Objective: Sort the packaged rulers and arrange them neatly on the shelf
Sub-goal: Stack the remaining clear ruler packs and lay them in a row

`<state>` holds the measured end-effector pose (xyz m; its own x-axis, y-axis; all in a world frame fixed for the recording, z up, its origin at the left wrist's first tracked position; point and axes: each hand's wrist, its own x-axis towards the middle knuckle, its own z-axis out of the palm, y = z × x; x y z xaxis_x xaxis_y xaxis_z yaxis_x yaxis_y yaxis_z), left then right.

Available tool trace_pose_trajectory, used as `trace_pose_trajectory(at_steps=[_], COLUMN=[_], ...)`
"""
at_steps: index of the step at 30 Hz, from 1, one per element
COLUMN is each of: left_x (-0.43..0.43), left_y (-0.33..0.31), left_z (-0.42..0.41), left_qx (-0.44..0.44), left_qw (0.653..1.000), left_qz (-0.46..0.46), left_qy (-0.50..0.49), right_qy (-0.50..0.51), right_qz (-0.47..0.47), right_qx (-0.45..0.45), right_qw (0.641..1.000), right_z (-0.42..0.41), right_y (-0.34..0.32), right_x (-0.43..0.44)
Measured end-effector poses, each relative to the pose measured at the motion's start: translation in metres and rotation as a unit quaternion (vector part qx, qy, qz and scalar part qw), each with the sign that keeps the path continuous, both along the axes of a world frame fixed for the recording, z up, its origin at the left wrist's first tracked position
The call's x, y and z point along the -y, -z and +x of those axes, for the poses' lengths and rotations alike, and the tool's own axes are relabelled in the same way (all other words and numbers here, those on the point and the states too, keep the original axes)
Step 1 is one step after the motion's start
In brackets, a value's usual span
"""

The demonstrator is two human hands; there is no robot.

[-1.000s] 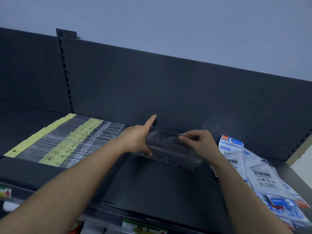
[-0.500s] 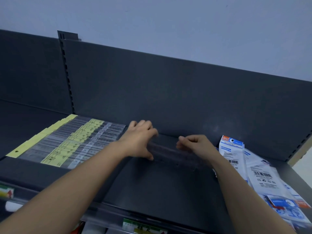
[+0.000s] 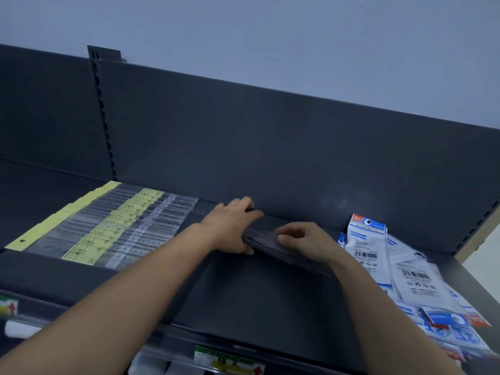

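A stack of clear packaged rulers (image 3: 266, 240) lies flat on the dark shelf (image 3: 243, 296), close to the back panel. My left hand (image 3: 232, 226) grips its left end, fingers over the top and thumb at the near edge. My right hand (image 3: 305, 240) holds the stack's right part with curled fingers, hiding that end. To the left, a row of clear ruler packs with yellow labels (image 3: 113, 226) lies side by side on the shelf.
A loose pile of white and blue geometry set packets (image 3: 400, 266) covers the shelf's right side. The dark back panel (image 3: 270, 147) rises just behind my hands. Price tags (image 3: 230, 362) sit on the shelf's front rail.
The clear ruler stack, held tilted above the shelf a second ago, has come down flat near the back panel. My left fingers have moved over its top.
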<state>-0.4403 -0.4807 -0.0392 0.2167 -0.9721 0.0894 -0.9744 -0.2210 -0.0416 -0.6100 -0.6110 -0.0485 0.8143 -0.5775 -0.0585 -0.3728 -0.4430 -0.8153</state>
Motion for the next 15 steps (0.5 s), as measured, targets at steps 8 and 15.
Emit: trace_pose_trajectory(at_steps=[8, 15], left_x=[0.005, 0.010], left_y=[-0.005, -0.011], left_z=[0.002, 0.000], left_qx=[-0.041, -0.017], left_qw=[0.999, 0.999], left_qz=[-0.024, 0.026], left_qy=[-0.015, -0.030], right_qy=[0.115, 0.230], right_qz=[0.127, 0.137], right_qx=[0.094, 0.134], right_qw=[0.981, 0.954], right_z=[-0.008, -0.006], right_y=[0.003, 0.010], right_x=[0.010, 0.019])
